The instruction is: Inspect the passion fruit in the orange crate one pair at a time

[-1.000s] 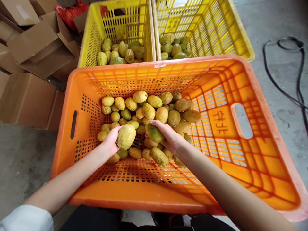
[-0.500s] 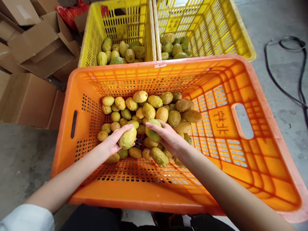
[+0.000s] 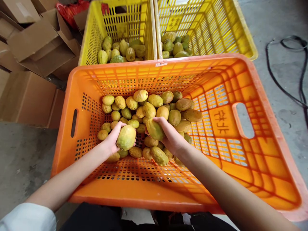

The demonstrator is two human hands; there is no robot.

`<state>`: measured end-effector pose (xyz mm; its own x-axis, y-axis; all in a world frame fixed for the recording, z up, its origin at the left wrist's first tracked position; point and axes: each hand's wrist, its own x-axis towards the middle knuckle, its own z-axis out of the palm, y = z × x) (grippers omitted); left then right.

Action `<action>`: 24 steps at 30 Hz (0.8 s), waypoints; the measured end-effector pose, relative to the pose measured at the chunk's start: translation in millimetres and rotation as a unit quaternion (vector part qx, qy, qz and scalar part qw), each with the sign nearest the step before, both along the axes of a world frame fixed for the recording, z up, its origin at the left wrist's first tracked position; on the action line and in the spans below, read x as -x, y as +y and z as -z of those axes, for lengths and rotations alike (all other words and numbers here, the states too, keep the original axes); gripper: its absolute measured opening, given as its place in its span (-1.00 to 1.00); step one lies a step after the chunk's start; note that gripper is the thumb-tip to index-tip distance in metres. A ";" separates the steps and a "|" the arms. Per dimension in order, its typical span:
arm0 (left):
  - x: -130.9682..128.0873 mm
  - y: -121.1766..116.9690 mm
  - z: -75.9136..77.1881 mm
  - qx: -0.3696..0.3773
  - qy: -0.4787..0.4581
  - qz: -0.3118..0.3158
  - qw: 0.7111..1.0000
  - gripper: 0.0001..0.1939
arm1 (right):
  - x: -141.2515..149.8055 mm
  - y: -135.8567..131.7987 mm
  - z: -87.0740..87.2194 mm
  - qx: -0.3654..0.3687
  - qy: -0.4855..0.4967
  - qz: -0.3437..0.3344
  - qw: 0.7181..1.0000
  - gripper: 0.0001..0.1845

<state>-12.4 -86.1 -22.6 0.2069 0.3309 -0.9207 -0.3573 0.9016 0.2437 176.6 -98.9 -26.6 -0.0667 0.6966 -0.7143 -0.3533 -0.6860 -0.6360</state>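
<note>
My left hand [image 3: 115, 141] is closed round a yellow-green oval fruit [image 3: 126, 137], with the thumb along its upper left side and fingertips showing at its right. Another oval fruit [image 3: 154, 129], greener and tilted, is gripped in my right hand [image 3: 169, 134], its thumb on top and most of the fingers hidden beneath. Both fruits are held apart from each other, above a layer of similar papaya-like fruits [image 3: 149, 110]. That layer covers the middle of the bottom of an orange plastic crate [image 3: 115, 194]. Some fruits below are hidden by my hands.
Behind the orange crate, a left yellow crate [image 3: 89, 41] and a right yellow crate [image 3: 240, 32] stand side by side, with similar fruits inside. Cardboard boxes [image 3: 33, 41] and a red plastic bag [image 3: 69, 14] lie at the left. A black cable [image 3: 276, 80] is on the floor at right.
The fruit in my left hand has been turned, showing a smoother face with a green patch. The fruit in my right hand has tilted, and that thumb has shifted. Both hands stay nearly in place.
</note>
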 end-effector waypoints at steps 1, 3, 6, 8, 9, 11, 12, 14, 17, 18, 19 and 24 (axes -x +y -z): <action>0.7 0.1 1.2 0.016 0.002 -0.002 1.000 -0.72 | 0.7 0.7 -1.3 0.014 -0.006 0.011 1.000 -0.80; 2.0 0.5 4.1 0.037 0.015 -0.011 0.999 -0.73 | 2.1 2.0 -3.8 0.039 -0.009 0.024 0.999 -0.80; 2.3 0.9 7.6 0.044 0.042 -0.016 0.998 -0.74 | 3.3 3.1 -5.3 0.054 -0.004 0.028 0.998 -0.83; 1.4 0.9 7.9 0.038 0.056 -0.007 0.998 -0.74 | 3.7 3.0 -5.0 0.056 0.002 0.024 0.998 -0.87; 0.7 0.7 7.6 0.032 0.061 -0.002 0.998 -0.75 | 3.9 2.7 -4.9 0.056 0.003 0.020 0.998 -0.88; -0.4 0.1 6.9 0.022 0.072 0.004 0.997 -0.76 | 4.5 1.8 -5.1 0.058 0.000 0.011 0.998 -0.87; -0.7 -0.3 6.9 0.018 0.075 0.005 0.997 -0.77 | 4.8 1.2 -5.4 0.064 -0.003 0.008 0.998 -0.87; -0.6 -1.6 8.2 0.012 0.077 0.004 0.997 -0.79 | 5.7 0.0 -5.7 0.079 -0.007 0.002 0.997 -0.87; 0.4 -3.6 12.9 0.000 0.086 0.004 0.996 -0.78 | 6.6 -1.6 -3.8 0.083 -0.011 -0.009 0.996 -0.86; 0.6 -4.2 14.5 -0.004 0.091 0.004 0.996 -0.78 | 6.8 -2.0 -2.5 0.077 -0.012 -0.013 0.997 -0.86; 0.4 -4.6 15.8 -0.007 0.096 0.003 0.995 -0.78 | 6.8 -2.3 -0.9 0.071 -0.011 -0.016 0.997 -0.86; -5.2 -3.5 13.6 -0.003 0.105 -0.003 0.994 -0.72 | 5.5 -3.7 2.1 0.058 -0.004 -0.009 0.998 -0.88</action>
